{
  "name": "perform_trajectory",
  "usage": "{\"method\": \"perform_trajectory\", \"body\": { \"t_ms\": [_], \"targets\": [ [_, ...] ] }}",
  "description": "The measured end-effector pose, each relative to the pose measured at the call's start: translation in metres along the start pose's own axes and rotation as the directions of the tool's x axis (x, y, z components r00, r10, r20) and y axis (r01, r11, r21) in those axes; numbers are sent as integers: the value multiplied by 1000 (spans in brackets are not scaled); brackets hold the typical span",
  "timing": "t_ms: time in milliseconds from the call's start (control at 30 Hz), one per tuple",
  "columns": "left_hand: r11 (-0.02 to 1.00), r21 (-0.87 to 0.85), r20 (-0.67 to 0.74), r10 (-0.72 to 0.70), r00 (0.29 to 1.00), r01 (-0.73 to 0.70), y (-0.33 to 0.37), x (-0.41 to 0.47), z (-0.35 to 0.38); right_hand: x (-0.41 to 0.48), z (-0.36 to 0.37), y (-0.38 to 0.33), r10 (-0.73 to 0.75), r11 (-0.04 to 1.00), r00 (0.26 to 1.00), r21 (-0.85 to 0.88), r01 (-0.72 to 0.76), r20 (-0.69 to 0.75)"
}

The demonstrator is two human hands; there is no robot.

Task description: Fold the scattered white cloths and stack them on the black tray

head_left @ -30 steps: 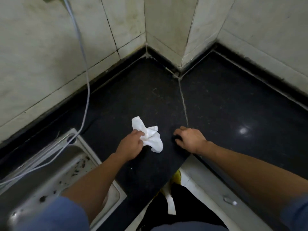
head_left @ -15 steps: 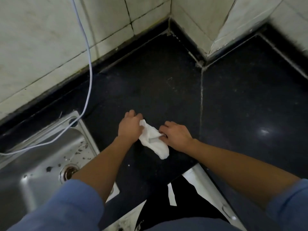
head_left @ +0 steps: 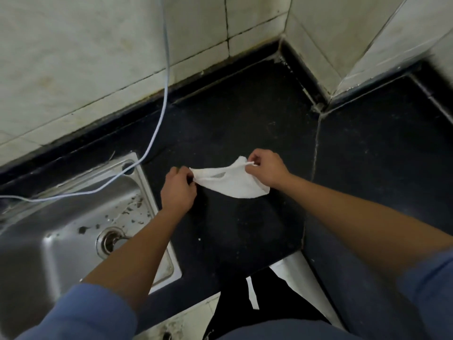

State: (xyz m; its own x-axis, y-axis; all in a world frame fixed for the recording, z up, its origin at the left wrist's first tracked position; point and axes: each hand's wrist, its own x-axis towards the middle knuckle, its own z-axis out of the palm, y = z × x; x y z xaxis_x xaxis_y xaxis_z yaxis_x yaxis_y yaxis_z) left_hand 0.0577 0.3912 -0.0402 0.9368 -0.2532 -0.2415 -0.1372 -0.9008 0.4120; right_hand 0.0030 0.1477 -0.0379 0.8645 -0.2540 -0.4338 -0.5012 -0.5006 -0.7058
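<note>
One white cloth hangs stretched between my two hands, just above the black countertop. My left hand pinches its left corner. My right hand pinches its upper right corner, and the rest sags down toward the counter. No black tray and no other cloths are in view.
A steel sink with dark debris and a drain sits at the left. A thin white cable runs down the tiled wall into the sink's rim. Tiled walls form a corner at the back. The counter's front edge lies below my arms.
Both hands have taken the crumpled cloth, lifted it and pulled it apart so it is spread between them. The camera has tilted down and to the left, showing more of the sink.
</note>
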Motion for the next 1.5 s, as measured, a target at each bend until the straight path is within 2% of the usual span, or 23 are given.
{"method": "perform_trajectory", "body": {
  "t_ms": [33,133,200,333,400,467,500,567,667,700,767,833,900,933,1000,1067,1133,1233,1300,1367,1400,1467,1500],
  "targets": [
    [999,33,-24,43,999,-42,3,-2,1,4,4,1,37,999,999,-37,-36,16],
    [944,123,-58,315,947,-306,21,-14,14,0,8,8,98,987,995,-128,-93,32],
    [920,102,19,377,926,-377,32,-18,25,-13,6,11,65,990,998,-121,-68,-26],
    [950,100,220,267,938,-294,43,-15,42,-42,7,23,86,996,994,9,-86,-64],
    [975,103,234,169,957,-197,42,-9,45,-50,7,31,190,961,982,209,-184,-11],
    [983,92,241,130,962,-156,41,-2,44,-54,4,40,303,918,953,277,-285,-24],
    [982,81,237,150,960,-174,39,-1,43,-53,2,45,329,923,942,229,-308,-59],
    [962,80,202,241,949,-262,34,-4,41,-54,-3,53,310,950,947,-11,-312,-79],
    [918,84,118,376,919,-387,15,-23,37,-61,-3,52,313,863,949,-430,-267,39],
    [901,96,96,415,905,-423,6,-31,36,-64,-1,50,288,824,956,-521,-223,47],
    [870,144,87,464,881,-472,-15,-44,33,-65,5,42,123,791,992,-604,-99,-2],
    [855,192,83,475,876,-482,-30,-53,28,-63,13,31,-70,828,997,-560,38,-35],
    [874,184,53,449,892,-451,-31,-55,24,-54,27,20,-170,859,985,-492,143,-10],
    [892,158,32,425,905,-425,-26,-54,23,-49,35,14,-169,879,986,-452,151,-1],
    [914,105,31,391,920,-392,-12,-50,25,-37,49,4,-47,943,999,-331,36,-24],
    [904,118,145,394,908,-411,-1,-43,29,-25,55,1,88,959,995,-265,-99,-51],
    [881,195,205,394,896,-432,1,-43,32,-18,56,3,121,943,990,-304,-136,-70],
    [872,259,151,388,909,-415,-16,-50,28,-14,40,10,112,927,979,-337,-166,-172],
    [864,304,146,374,916,-401,-34,-57,24,-15,25,15,91,899,977,-407,-163,-190],
    [867,341,160,327,931,-363,-47,-65,17,-26,13,17,-11,869,984,-488,-80,-180],
    [876,336,147,314,938,-346,-48,-68,15,-35,11,18,-112,859,980,-512,13,-163],
    [888,279,103,350,931,-365,-40,-73,14,-57,13,18,-310,804,950,-544,239,-41],
    [881,243,101,393,914,-406,-29,-77,15,-69,17,19,-344,769,937,-553,321,66]
  ]
}}
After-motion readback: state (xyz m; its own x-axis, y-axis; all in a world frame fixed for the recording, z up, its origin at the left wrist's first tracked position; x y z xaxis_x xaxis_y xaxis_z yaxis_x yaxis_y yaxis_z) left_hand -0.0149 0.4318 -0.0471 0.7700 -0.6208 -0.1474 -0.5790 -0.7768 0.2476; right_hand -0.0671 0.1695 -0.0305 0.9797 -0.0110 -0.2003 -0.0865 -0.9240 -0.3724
